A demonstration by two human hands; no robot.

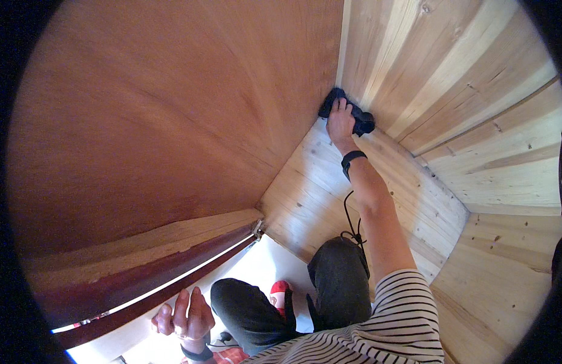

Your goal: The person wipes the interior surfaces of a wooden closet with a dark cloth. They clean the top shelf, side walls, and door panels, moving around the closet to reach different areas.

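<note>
My right hand (pixel 340 122) reaches to the far corner of a wooden compartment and grips a dark cloth (pixel 363 122), bunched up against the foot of the plank wall. My left hand (pixel 186 315) is at the lower left, fingers curled, beside the reddish-brown door edge. Whether it touches or holds anything cannot be told. Under my right forearm lies the pale plank floor (pixel 303 182) of the compartment. A thin black cord (pixel 348 210) hangs in a loop beside that forearm.
A large reddish-brown wooden panel (pixel 163 113) rises on the left. Light plank walls (pixel 444 82) stand on the right. A metal fitting (pixel 258 230) is at the near left floor corner. My knees (pixel 340 282) are at the floor's near edge.
</note>
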